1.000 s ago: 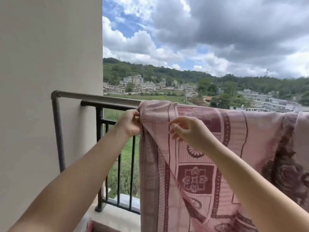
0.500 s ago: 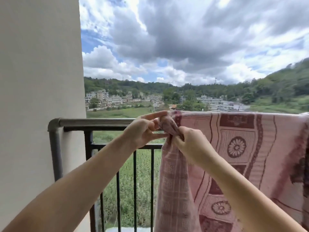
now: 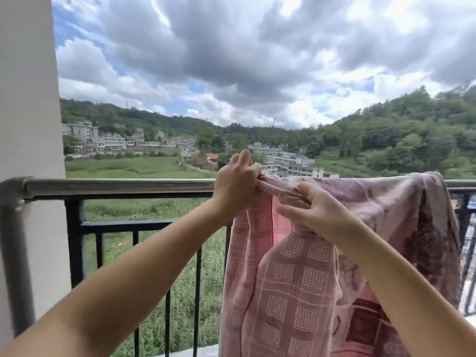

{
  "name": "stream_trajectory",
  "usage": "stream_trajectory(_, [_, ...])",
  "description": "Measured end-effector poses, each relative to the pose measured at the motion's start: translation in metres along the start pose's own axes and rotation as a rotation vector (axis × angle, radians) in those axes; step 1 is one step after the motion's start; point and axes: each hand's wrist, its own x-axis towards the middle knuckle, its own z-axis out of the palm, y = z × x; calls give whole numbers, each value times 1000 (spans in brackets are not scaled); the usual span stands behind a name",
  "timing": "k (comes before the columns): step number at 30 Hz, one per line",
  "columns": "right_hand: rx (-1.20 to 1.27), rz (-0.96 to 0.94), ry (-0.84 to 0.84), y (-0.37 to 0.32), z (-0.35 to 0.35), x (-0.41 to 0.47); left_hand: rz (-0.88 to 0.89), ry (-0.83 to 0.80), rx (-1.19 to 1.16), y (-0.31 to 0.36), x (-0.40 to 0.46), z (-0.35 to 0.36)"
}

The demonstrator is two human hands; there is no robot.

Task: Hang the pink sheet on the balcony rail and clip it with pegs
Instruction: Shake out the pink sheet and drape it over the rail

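While our right hand (image 3: 318,211) pinches a bunched fold of the pink sheet (image 3: 304,279) nearest us, our left hand (image 3: 235,185) is closed on its rolled corner at the balcony rail (image 3: 116,185), likely to spread it. The sheet already drapes over the rail; bare rail runs leftward to the wall (image 3: 28,99). No pegs show.

One pink sheet (image 3: 322,266), one balcony rail (image 3: 116,186), two hands.

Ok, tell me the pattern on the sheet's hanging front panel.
The pink sheet shows a grid of pale lines with dotted squares; seen in the head view.
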Motion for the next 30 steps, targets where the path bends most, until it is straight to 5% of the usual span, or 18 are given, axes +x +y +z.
stream_trajectory(3, [-451,-76,209,5,-13,9,7,-16,82,-19,27,-1])
stream_trajectory(7, [-630,-315,356,-1,-9,22,25,5,-90,-44,28,-16])
stream_trajectory(10, [-596,-475,405,-17,3,33,-44,57,-314,-80,24,-49])
stream_trajectory(14, [-489,-436,495,-55,6,39,-306,14,-769,-105,20,-82])
stream_trajectory(18, [-331,-408,214,-87,49,20,-460,-87,-1184,-71,15,-94])
stream_trajectory(22, [-390,-341,211,-70,106,24,-298,-205,-902,-49,10,-108])
stream_trajectory(25, [-58,-125,260,-56,100,27,-135,-384,-825,-69,-6,-120])
stream_trajectory(27, [306,13,208,-58,88,23,51,-477,-559,-84,-23,-117])
stream_trajectory(30, [450,76,72,-73,78,12,204,-378,-102,-93,-48,-86])
